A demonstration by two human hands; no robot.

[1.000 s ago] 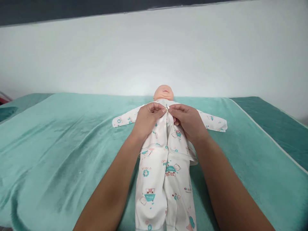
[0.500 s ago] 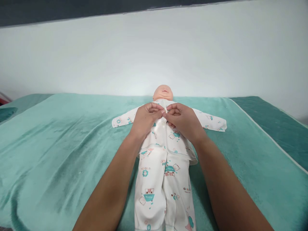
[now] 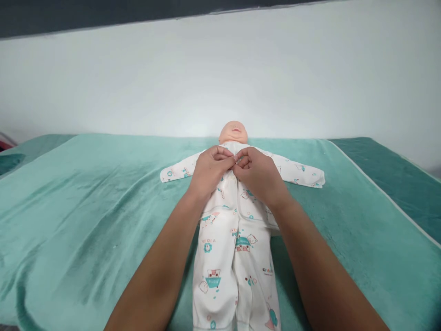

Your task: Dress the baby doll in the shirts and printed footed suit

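A baby doll [image 3: 233,132] lies on its back, dressed in a white printed shirt [image 3: 223,200] and matching trousers [image 3: 217,257]. Over the upper chest, my left hand [image 3: 212,170] pinches the shirt's front edge between thumb and fingers. My right hand [image 3: 258,172] grips the other side of the front opening, its fingertips meeting those of the left. Whatever button or fastener lies between the fingertips is hidden. Below the hands, the two shirt fronts lie together along the middle. Both sleeves stretch out sideways, flat on the blanket.
A green plush blanket [image 3: 103,220] lies under the doll, with wrinkles on the left. Darker green cloth [image 3: 396,174] shows at the right beyond a pale edge. A white wall [image 3: 220,69] rises behind the doll's head.
My right hand has shifted slightly left, closer to my left hand, with its fingers curled nearer the shirt's middle. The left hand has hardly moved; the doll lies as before.
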